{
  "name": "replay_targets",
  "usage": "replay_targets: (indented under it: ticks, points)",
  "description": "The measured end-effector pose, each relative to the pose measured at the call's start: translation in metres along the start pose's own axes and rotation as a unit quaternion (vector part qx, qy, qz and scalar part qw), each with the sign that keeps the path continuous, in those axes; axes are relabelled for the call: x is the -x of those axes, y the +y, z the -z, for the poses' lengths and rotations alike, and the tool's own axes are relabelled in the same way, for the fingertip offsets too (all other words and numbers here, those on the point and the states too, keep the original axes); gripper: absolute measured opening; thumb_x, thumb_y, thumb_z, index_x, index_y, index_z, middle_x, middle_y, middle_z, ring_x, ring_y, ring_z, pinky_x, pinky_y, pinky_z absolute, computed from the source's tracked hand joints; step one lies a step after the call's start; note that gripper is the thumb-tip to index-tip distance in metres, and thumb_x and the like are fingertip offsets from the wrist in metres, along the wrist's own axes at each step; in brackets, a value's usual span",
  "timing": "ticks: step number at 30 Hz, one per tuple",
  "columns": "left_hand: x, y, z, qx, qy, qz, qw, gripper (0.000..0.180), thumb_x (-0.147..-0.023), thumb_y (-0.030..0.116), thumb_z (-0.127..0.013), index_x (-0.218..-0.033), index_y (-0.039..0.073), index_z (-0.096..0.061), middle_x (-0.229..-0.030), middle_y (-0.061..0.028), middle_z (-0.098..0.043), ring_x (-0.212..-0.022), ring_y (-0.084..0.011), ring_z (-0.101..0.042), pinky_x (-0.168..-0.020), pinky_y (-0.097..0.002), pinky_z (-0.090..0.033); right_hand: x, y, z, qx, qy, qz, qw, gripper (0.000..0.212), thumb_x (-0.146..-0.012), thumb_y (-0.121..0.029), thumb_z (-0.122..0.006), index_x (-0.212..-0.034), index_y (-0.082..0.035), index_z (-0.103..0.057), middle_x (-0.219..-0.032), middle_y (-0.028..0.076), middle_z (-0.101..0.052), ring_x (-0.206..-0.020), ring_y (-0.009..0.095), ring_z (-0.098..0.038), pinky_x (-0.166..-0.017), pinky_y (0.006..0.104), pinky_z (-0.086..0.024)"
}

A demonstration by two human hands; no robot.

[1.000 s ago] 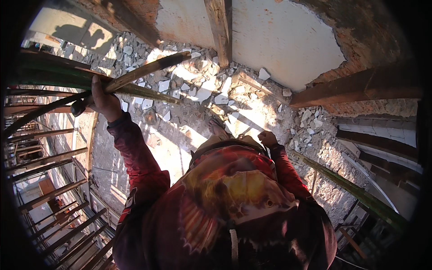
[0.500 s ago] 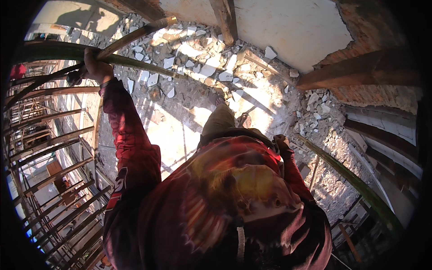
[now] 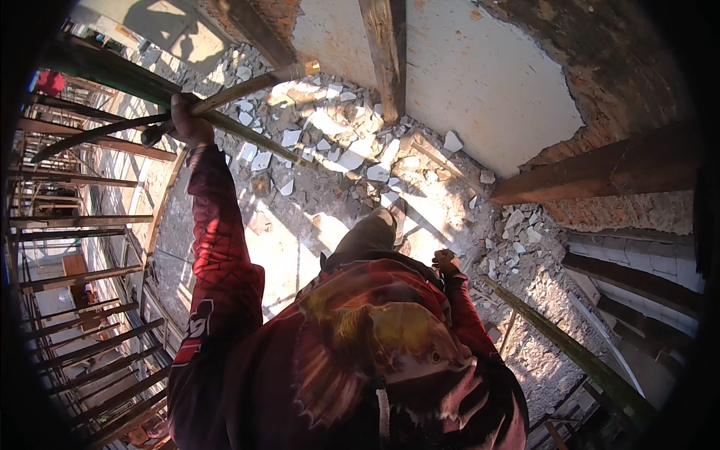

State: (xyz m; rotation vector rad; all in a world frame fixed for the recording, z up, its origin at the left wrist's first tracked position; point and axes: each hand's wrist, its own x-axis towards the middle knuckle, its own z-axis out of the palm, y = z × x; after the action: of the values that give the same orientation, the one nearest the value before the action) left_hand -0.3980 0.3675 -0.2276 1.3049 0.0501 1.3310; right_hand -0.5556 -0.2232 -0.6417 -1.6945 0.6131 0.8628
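My left hand (image 3: 191,126) is raised at the upper left, fingers wrapped round a pickaxe (image 3: 251,88) near its dark curved head. The wooden handle slants up to the right and ends in a pale tip. The head's long point reaches out to the left. Close against this hand, a thick green bamboo pole (image 3: 259,139) slopes down to the right; whether the fingers also grip it I cannot tell. My right hand (image 3: 445,261) is low beside my waist, its fingers curled closed. What it holds, if anything, is hidden.
Broken white rubble (image 3: 352,154) covers the ground ahead. A cracked plaster wall (image 3: 480,75) with wooden posts (image 3: 384,64) stands beyond. Another green bamboo pole (image 3: 577,352) slants at the right. On the left is a lattice of wooden beams (image 3: 82,277) with a lower area beyond it.
The view has shifted, and my left hand with the pickaxe appears further right and slightly lower. My right hand has moved left and down in the picture, nearer my body.
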Motion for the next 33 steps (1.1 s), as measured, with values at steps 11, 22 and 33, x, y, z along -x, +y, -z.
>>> replay_targets:
  ticks: [11, 22, 33]
  points:
    - [0.012, 0.011, 0.005, 0.002, 0.029, -0.018, 0.999, 0.023, -0.086, 0.021, -0.063, -0.096, 0.003, -0.052, -0.071, -0.0019, -0.053, -0.064, -0.0107, -0.05, -0.059, -0.026, -0.041, 0.031, -0.004, 0.091, 0.008, 0.073, -0.011, 0.997, 0.024, -0.09, -0.024, -0.057, -0.104, -0.005, -0.059, -0.082, 0.01, -0.067, -0.061, 0.021, -0.065, -0.049, 0.033, -0.05]
    - [0.015, 0.023, -0.001, 0.02, 0.015, 0.032, 0.999, 0.033, -0.083, 0.025, -0.068, -0.099, 0.003, -0.049, -0.078, -0.0004, -0.051, -0.069, -0.01, -0.05, -0.062, -0.0263, -0.042, 0.021, -0.061, 0.077, -0.002, -0.081, -0.055, 0.995, 0.028, -0.091, -0.028, -0.056, -0.106, -0.004, -0.059, -0.087, 0.009, -0.066, -0.071, 0.022, -0.065, -0.058, 0.0379, -0.052]
    - [0.017, 0.015, -0.001, 0.04, 0.015, 0.035, 0.998, 0.032, -0.083, 0.027, -0.066, -0.099, 0.004, -0.05, -0.074, 0.0011, -0.049, -0.066, -0.009, -0.047, -0.059, -0.0247, -0.039, 0.026, -0.16, 0.004, 0.114, -0.135, 0.017, 0.984, 0.03, -0.091, -0.029, -0.057, -0.109, -0.004, -0.058, -0.091, 0.009, -0.066, -0.075, 0.022, -0.065, -0.062, 0.0371, -0.052]
